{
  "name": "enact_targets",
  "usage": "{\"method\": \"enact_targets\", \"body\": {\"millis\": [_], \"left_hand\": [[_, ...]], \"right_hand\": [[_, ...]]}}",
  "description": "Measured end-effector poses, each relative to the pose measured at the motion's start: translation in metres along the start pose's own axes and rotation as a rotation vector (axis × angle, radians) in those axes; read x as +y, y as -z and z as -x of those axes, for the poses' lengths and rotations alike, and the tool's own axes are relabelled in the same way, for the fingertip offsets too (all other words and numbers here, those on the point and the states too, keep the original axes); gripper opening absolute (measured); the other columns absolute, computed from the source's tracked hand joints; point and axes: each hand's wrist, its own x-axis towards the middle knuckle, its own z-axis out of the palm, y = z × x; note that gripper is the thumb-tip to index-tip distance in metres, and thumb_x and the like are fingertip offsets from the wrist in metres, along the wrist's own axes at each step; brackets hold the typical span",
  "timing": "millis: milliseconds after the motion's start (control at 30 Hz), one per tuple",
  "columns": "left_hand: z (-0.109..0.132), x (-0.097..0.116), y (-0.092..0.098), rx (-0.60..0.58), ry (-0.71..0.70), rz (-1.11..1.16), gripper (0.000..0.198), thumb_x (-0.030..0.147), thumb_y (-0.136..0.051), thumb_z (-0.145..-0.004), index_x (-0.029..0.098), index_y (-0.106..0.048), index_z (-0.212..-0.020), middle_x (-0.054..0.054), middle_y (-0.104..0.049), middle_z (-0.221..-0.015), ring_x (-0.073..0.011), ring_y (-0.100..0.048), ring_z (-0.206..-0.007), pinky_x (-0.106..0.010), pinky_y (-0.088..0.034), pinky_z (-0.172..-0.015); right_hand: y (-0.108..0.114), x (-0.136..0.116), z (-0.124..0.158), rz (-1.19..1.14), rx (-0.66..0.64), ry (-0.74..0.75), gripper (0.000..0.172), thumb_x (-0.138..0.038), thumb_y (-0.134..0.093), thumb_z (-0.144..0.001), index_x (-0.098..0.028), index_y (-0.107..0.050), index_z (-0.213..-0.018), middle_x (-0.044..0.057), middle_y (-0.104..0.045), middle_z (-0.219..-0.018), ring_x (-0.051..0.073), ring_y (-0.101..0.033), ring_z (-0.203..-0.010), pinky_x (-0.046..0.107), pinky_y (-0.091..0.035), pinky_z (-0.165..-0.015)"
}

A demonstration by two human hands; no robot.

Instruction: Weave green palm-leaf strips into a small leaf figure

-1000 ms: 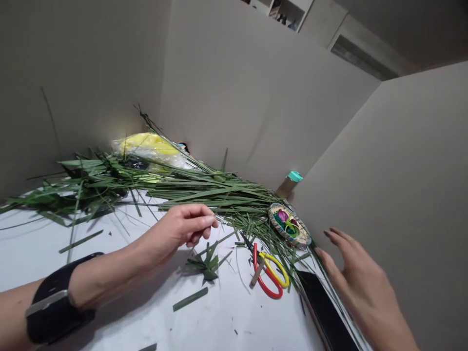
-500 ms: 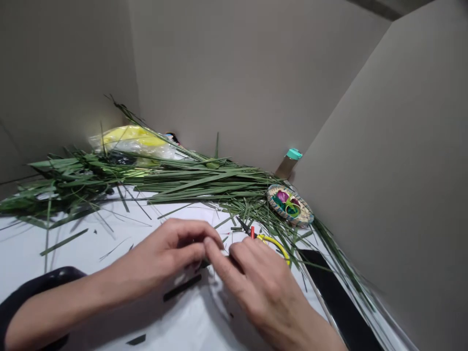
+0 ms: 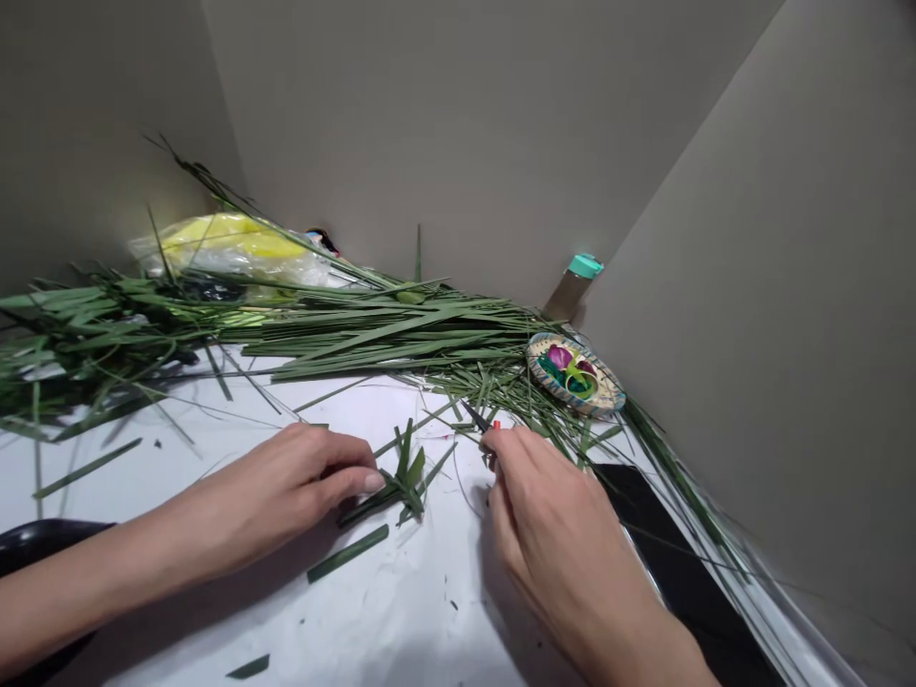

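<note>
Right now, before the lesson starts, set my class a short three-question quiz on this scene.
1. Which hand is nearer the scissors?
2. True or false: the yellow plastic bag lies behind the leaf heap.
3. What colour is the cap on the bottle?

Key: 1. The right hand. 2. True. 3. Teal.
</note>
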Motion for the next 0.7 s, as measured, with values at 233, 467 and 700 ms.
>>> {"method": "enact_targets", "body": {"millis": [233,467,700], "left_hand": [[-0.001,0.002,-0.018,-0.039,0.059,-0.06,0.014,0.033,-0.065,-0.087,0.022,-0.068,-0.079,0.003,-0.061,-0.065,-0.0193,-0.053,-0.064,-0.034,-0.037,-0.064],[0.008,0.008,-0.005,0.228,0.013,0.042,0.031,0.048,-0.056,-0.087,0.025,-0.062,-0.066,0.001,-0.061,-0.063,-0.0204,-0.054,-0.063,-0.032,-0.04,-0.057],[0.031,0.014,-0.005,0.643,-0.196,0.081,0.02,0.049,-0.068,-0.088,0.032,-0.075,-0.081,-0.001,-0.078,-0.077,-0.0233,-0.068,-0.069,-0.029,-0.047,-0.059]], "right_hand": [[-0.013,-0.017,0.002,-0.091,-0.193,-0.099,0.021,-0.006,-0.05,-0.096,-0.019,-0.066,-0.09,0.007,-0.072,-0.083,0.026,-0.072,-0.075,0.035,-0.047,-0.064],[0.001,-0.005,-0.002,-0.234,-0.203,-0.253,0.022,-0.015,-0.044,-0.101,-0.019,-0.066,-0.1,0.011,-0.073,-0.098,0.03,-0.069,-0.088,0.04,-0.045,-0.074],[0.031,-0.007,-0.021,-0.505,-0.219,-0.348,0.035,-0.042,-0.043,-0.107,-0.022,-0.069,-0.097,0.004,-0.072,-0.086,0.022,-0.066,-0.078,0.033,-0.047,-0.07]]}}
